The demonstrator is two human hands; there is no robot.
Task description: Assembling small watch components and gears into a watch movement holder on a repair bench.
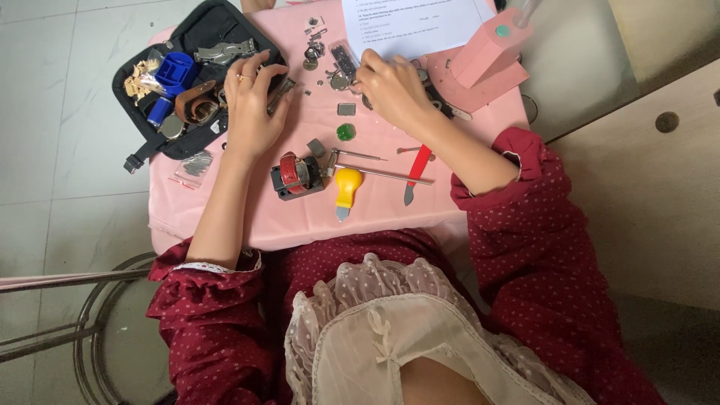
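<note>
Where the small table is draped in pink cloth, both bare hands work at its far half among scattered small metal parts. Left hand: fingers curled at the right edge of an open black tool case, fingertips closed on a slim dark metal piece; a ring sits on one finger. Right hand: back turned to the camera, fingers bent down over small parts near a little clear bag; whether it grips anything cannot be told. Case contents: a blue plastic tool, a brown leather strap, a metal watch bracelet, pale small pieces at its left end. Between the hands, on the cloth: a small grey square and, just nearer, a round green piece. Nearer again: a black holder block with a red part, a yellow-handled tool, a thin metal rod, a red-handled knife. Far right: a pink stand, touching a white printed sheet. Left of the table's near half, a small clear packet lies by the case strap. Sleeves: dark red with pale dots.
</note>
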